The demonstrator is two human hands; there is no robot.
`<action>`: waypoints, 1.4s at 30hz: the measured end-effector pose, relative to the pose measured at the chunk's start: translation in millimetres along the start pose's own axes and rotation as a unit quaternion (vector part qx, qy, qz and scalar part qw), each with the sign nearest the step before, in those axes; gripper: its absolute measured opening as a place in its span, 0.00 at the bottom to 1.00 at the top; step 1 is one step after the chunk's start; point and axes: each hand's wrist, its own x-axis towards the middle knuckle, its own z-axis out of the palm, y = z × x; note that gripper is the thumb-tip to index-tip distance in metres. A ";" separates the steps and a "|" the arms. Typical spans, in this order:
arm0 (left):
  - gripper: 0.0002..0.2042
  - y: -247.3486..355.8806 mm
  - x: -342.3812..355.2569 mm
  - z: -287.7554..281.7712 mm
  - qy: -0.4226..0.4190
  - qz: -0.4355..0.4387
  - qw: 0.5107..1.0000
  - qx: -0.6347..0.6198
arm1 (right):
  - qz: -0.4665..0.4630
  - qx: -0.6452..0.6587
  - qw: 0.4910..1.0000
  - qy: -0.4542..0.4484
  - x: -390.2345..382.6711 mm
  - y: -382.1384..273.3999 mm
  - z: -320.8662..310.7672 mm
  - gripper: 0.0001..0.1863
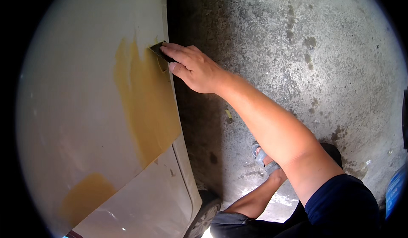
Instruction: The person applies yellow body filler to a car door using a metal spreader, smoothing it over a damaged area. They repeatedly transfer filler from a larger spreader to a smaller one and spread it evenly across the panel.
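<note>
My right hand (194,68) reaches in from the lower right, its fingers and thumb closed on a small dark, flat spreader (161,52). The spreader's edge meets the pale car body panel (80,81) close to that panel's right-hand edge. Just below it, a broad patch of yellow-brown filler (148,106) runs down the panel, with streaks at its upper end. A second, rounded filler patch (88,195) lies at the lower left, above a panel seam. My left hand does not show.
A wheel (206,214) shows at the car's lower end. Stained concrete floor (340,64) lies to the right of the car. My sandalled foot (264,157) is below my forearm. Part of a blue object (396,189) stands at the right rim.
</note>
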 end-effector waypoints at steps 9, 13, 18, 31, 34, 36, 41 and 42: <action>0.31 3.4 6.1 1.5 -0.009 0.002 0.999 -0.037 | 0.066 0.050 0.996 -0.021 -77.8 -25.5 34.8 0.25; 0.31 13.6 9.1 5.4 -0.014 -0.009 0.998 -0.058 | 0.072 0.066 0.995 -0.020 -104.5 -40.9 50.2 0.26; 0.29 32.5 6.4 13.0 0.016 -0.121 0.989 -0.086 | 0.081 0.085 0.993 -0.023 -140.2 -56.8 66.6 0.27; 0.28 61.7 -0.8 30.3 -0.029 -0.178 0.951 -0.251 | 0.131 0.114 0.979 -0.108 -200.8 -84.1 78.9 0.26; 0.29 58.7 -1.4 24.9 -0.078 -0.090 0.992 -0.047 | 0.190 0.174 0.959 -0.120 -213.1 -89.7 65.1 0.26; 0.30 55.3 -5.9 17.5 -0.108 0.081 0.902 0.410 | 0.195 0.180 0.954 -0.136 -214.5 -94.8 49.6 0.26; 0.32 37.6 -38.4 -57.2 0.064 0.150 0.641 0.750 | 0.176 0.242 0.939 -0.167 -190.3 -128.9 -0.4 0.25; 0.37 31.6 -45.6 -81.9 0.089 0.033 0.663 0.742 | 0.154 0.267 0.936 -0.168 -184.1 -141.2 -9.7 0.24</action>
